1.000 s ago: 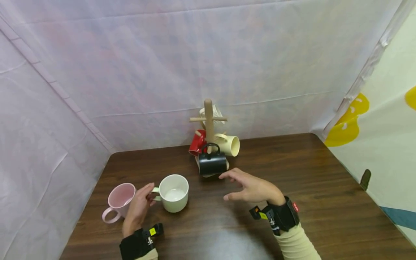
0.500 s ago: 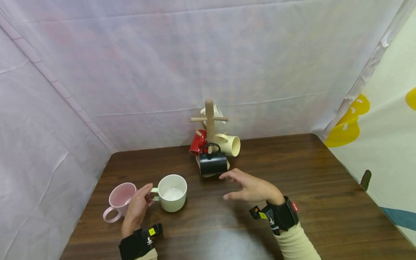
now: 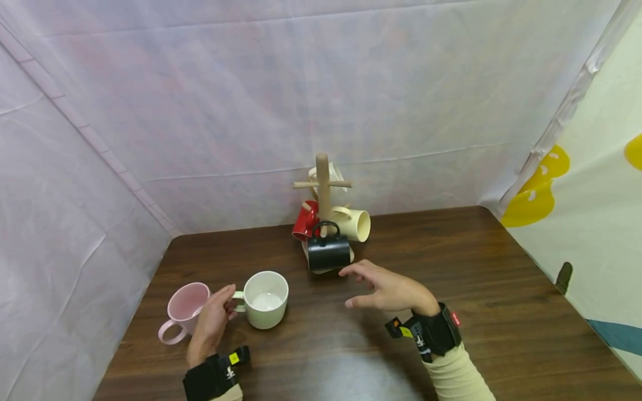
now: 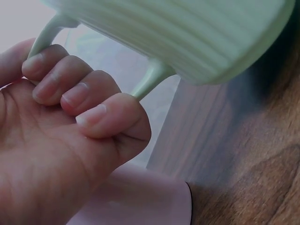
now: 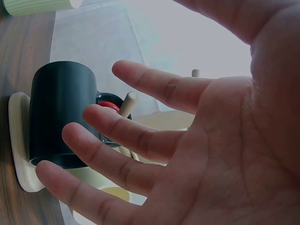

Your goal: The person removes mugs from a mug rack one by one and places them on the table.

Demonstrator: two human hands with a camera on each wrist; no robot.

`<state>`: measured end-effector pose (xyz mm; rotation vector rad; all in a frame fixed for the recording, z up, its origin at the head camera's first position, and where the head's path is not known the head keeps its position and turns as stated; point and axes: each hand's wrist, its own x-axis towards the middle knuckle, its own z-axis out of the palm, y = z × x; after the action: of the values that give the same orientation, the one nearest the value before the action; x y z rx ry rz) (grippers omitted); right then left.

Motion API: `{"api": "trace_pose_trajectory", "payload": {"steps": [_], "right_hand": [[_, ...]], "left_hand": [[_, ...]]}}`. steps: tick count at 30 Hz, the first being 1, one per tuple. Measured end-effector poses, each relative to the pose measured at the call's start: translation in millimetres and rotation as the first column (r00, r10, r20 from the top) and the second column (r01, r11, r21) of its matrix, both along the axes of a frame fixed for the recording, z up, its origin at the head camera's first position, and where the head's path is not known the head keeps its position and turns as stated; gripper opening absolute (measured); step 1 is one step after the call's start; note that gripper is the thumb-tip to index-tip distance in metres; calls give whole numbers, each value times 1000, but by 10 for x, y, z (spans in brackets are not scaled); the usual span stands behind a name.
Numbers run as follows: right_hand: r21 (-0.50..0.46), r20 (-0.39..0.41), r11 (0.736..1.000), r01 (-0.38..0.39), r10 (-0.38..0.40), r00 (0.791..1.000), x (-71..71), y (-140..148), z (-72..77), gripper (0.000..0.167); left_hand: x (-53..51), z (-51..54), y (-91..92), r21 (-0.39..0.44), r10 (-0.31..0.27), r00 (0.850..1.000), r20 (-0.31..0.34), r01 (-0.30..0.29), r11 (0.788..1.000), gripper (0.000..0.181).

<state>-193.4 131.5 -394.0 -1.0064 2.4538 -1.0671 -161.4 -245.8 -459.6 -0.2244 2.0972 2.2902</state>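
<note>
Left hand (image 3: 212, 318) around the half-hidden handle (image 4: 153, 78) of a green mug (image 3: 266, 314), right hand (image 3: 393, 289) spread-fingered.

The place looks like a makeshift curtained booth; what room surrounds it cannot be told. White fabric sheeting (image 3: 321, 83) rises behind the far edge of a dark wood-grain table (image 3: 501, 273), and a yellow-patterned cloth (image 3: 592, 211) hangs beyond its right edge.
</note>
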Motion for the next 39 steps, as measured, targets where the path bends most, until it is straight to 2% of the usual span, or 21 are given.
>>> {"api": "trace_pose_trajectory", "payload": {"steps": [11,15,22,29,39], "right_hand": [[-8,-10,1000,16,-16,1000,3,1,-13,60],[-7,-8,1000,25,-25,1000,1,0,-16,59],[-10,-2,999,37,-37,999,-1,12,-14,59],[-17,6,999,38,-38,999,-4,22,-6,60],[-20,21,999,40,-40,999,-15,40,-2,61]], "left_hand": [[18,26,19,-37,18,998,63,-15,999,30],[21,57,24,-81,31,996,86,-24,996,29],[27,126,29,-154,6,993,122,13,988,31],[45,177,14,-262,-26,988,150,65,963,32],[87,214,4,-383,-36,980,196,110,917,30]]}}
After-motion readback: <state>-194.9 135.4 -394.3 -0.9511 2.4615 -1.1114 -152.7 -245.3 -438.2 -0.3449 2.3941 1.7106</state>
